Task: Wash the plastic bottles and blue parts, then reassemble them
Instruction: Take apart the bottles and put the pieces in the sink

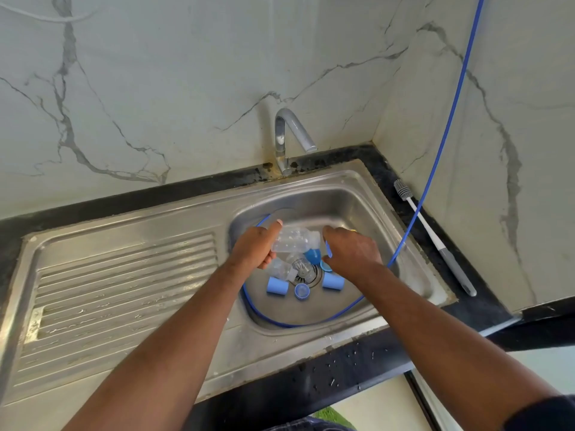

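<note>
Head view: a clear bottle (pixel 295 239) is held sideways above the sink (pixel 357 197) by the left hand (pixel 256 247), fingers curled round its base and thumb raised. The right hand (pixel 351 253) is placed at the bottle's neck with fingers curled downward; what they grip cannot be told. Blue caps (pixel 277 286) are scattered on the sink floor by the drain.

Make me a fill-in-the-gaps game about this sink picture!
1. The left hand holds a clear plastic ____ above the sink.
2. The long hose looping into the sink is coloured ____.
3. The brush lies on the black counter to the ____ of the sink.

Missing words: bottle; blue; right.
</note>
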